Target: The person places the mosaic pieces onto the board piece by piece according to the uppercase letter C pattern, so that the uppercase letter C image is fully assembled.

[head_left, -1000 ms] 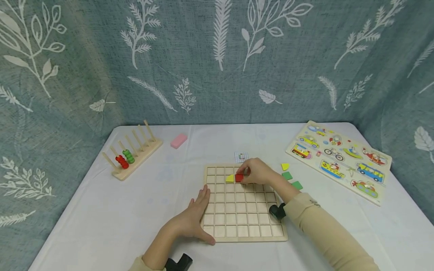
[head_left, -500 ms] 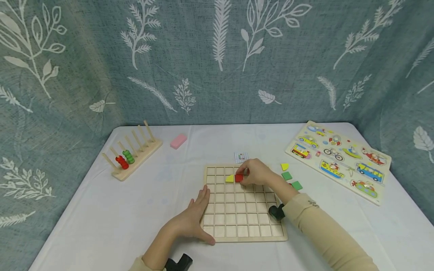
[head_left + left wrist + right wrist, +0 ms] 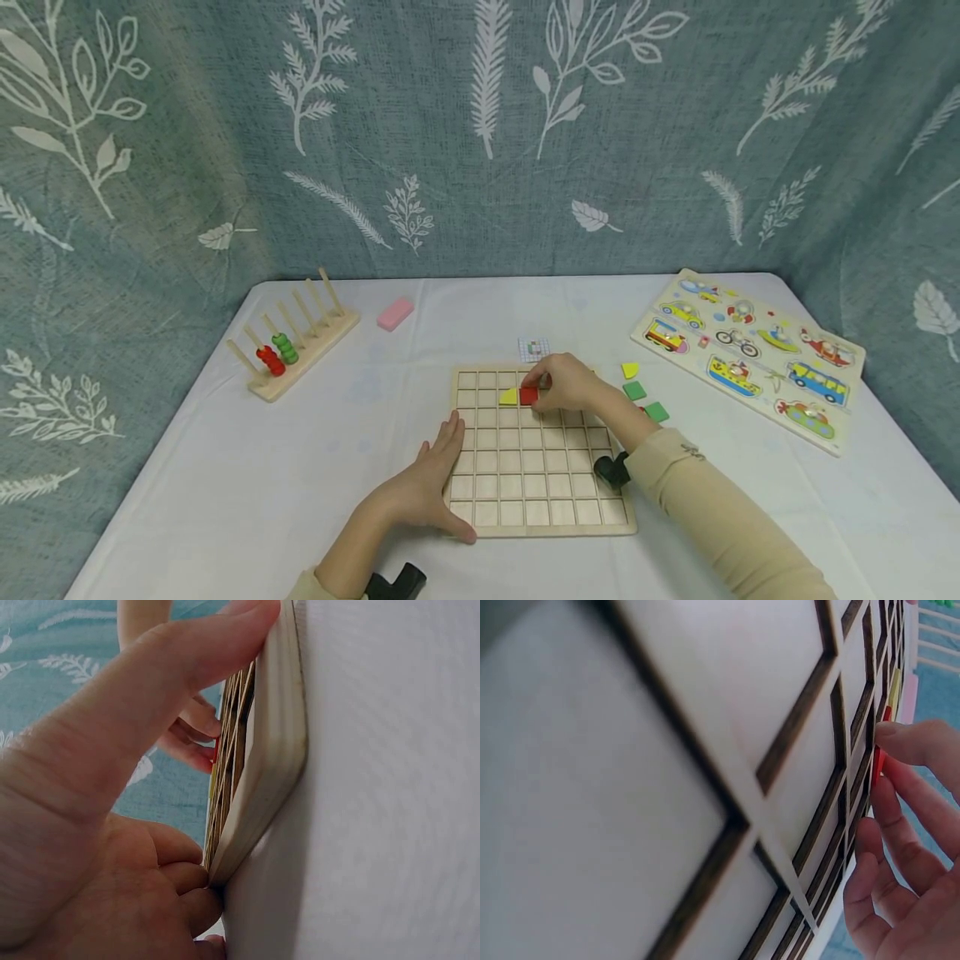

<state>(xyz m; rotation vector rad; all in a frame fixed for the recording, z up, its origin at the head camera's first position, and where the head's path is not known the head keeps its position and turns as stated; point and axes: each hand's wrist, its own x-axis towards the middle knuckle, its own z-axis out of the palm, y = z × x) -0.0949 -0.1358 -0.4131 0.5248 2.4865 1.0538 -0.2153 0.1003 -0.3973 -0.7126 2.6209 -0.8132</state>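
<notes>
Pinching a red tile (image 3: pixel 528 397) between thumb and fingers of the right hand (image 3: pixel 567 383), and holding it at a square in the second row from the far side of the wooden board (image 3: pixel 555 531). Lying just right of a yellow tile (image 3: pixel 508 397) with one slanted side. Bracing the board with the left hand (image 3: pixel 429 493), grasping nothing there: resting nearly straight fingers along the left edge and a spread thumb at the near left corner.

Probably being in the middle of the placing step, fitting the red tile into its square. Showing only narrow bits of red around the thumb in the right wrist view, and so leaving full seating impossible to tell.

Calling next, most likely, for a light press to level the tile, then for loosening the pinch and lifting away without nudging the yellow neighbour. After that, perhaps calling for a reach to the right, toward a loose yellow tile (image 3: pixel 630 369), a far green tile (image 3: pixel 634 390) and a near green tile (image 3: pixel 657 412), all lying on the white cloth (image 3: pixel 225 467). Possibly checking against a small printed card (image 3: pixel 534 348) beyond the far edge.
</notes>
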